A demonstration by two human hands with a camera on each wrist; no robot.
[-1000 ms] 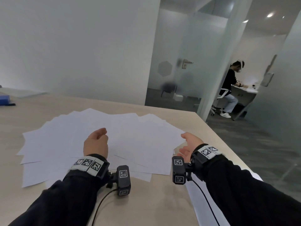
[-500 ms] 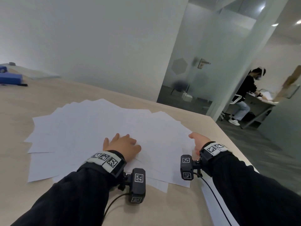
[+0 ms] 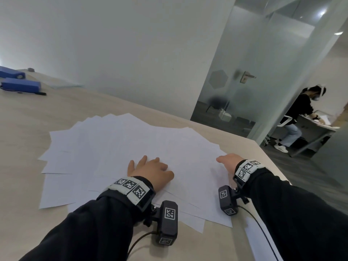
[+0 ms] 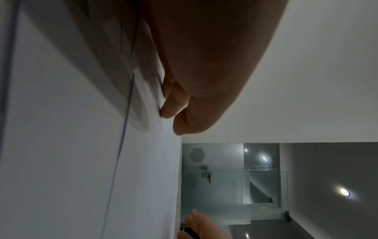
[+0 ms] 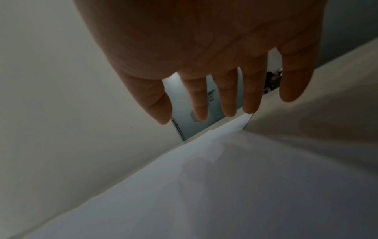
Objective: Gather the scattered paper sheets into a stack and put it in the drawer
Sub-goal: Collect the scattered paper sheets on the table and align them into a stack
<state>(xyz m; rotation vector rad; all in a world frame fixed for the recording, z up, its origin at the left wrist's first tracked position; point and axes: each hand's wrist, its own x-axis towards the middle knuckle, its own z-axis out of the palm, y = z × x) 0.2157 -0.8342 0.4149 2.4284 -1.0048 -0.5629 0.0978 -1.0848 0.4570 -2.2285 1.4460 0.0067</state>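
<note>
Several white paper sheets (image 3: 116,147) lie fanned out and overlapping on the light wooden table (image 3: 56,110). My left hand (image 3: 148,167) rests palm down on the near middle of the sheets. In the left wrist view the left hand (image 4: 204,64) has its fingertips (image 4: 167,111) touching the paper (image 4: 61,145). My right hand (image 3: 228,161) is at the right edge of the spread, palm down. The right wrist view shows the right hand (image 5: 204,48) with straight, spread fingers (image 5: 227,97) above the sheet edge (image 5: 225,177). Neither hand grips anything. No drawer is in view.
Two blue boxes (image 3: 20,85) sit at the far left of the table. The table's right edge (image 3: 273,162) is just beyond my right hand. Past it are a frosted glass door (image 3: 235,81) and a seated person (image 3: 299,113). A white strip (image 3: 261,242) lies under my right forearm.
My left hand came down from edge-on to flat on the sheets. My right hand turned palm down at the right edge. The view swung left, bringing in the blue boxes.
</note>
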